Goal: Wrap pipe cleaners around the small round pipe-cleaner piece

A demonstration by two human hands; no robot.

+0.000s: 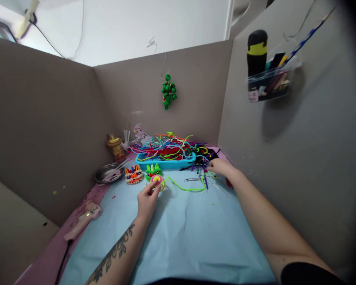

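Observation:
My left hand (pixel 148 196) pinches a small round pink and yellow pipe-cleaner piece (pixel 157 180). From beside it a bright green pipe cleaner (pixel 186 189) curves right across the cloth toward my other hand. Just behind the held piece sits a green pipe-cleaner animal head (pixel 152 171), partly covered by it. An orange and white one (pixel 133 175) rests to its left. My right hand (pixel 222 167) reaches among dark and purple pipe-cleaner bits (pixel 206 179) at the tray's right end. Its fingers look closed, with the tips bent down; what they grip is too small to make out.
A blue tray (pixel 166 163) heaped with coloured pipe cleaners stands at the back. Metal tweezers (pixel 192 179) lie on the blue cloth (pixel 190 237). At left are a metal bowl (pixel 102 174) and a corded glue gun (pixel 84 221). Grey panels enclose the table; a plastic bin (pixel 269 85) hangs right.

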